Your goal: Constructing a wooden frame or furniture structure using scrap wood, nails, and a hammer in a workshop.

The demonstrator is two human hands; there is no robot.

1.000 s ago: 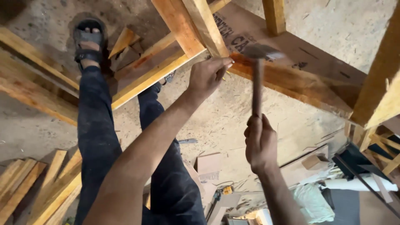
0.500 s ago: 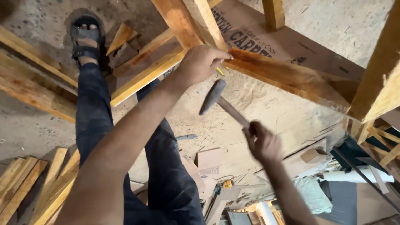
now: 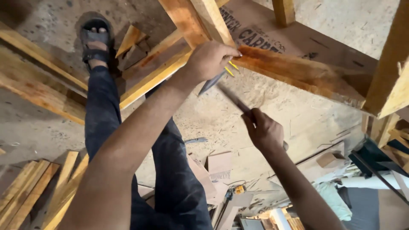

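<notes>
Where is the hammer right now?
In the head view, the hammer is at centre, gripped by the right hand, its blurred head just under the left hand on the reddish wooden beam.

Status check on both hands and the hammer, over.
Left hand pinching yellow nails against wooden frame. Right hand gripping hammer, head blurred under left hand. Nothing between.

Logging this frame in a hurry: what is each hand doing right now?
Left hand: closed, pinching something small against the reddish-brown wooden beam; what it is cannot be told.
Right hand: closed on the blurred wooden-handled hammer.
</notes>
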